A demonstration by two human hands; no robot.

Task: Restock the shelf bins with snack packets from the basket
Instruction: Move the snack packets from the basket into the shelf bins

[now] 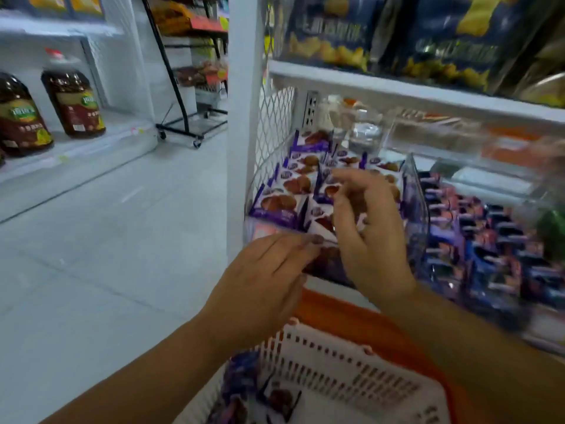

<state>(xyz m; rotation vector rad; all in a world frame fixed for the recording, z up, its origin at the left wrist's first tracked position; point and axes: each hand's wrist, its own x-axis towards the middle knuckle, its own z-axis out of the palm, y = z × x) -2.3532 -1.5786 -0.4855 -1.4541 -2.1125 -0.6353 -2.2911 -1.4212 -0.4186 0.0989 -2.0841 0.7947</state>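
A: What is seen at the left?
B: Brown bottles (pixel 73 99) are lined up on a white shelf (pixel 91 148), and a black wheeled rack (pixel 183 117) is parked on the floor (pixel 122 240) further back.
A: And the left hand (pixel 266 270)?
B: It is held flat, fingers straight, with the fingertips laid on a front packet (pixel 327 264) at the lip of the shelf bin (pixel 260 229). Nothing is gripped by it.
A: Where are the snack packets (pixel 281 203) found?
B: They are stacked in rows inside that bin. More purple packets (pixel 241 384) are left in the white basket (pixel 336 362), which is seen below the 2 hands, in front of an orange panel (pixel 351 316).
A: The right hand (pixel 370 240)?
B: It is raised over the rows with fingers loosely curled. Whether a packet is pinched cannot be told through the blur.
A: Further right?
B: A clear divider (pixel 414 191) is set beside the bin, dark blue packets (pixel 489 240) are packed beyond it, and chip bags (pixel 333 32) are stood on the upper shelf (pixel 397 90).
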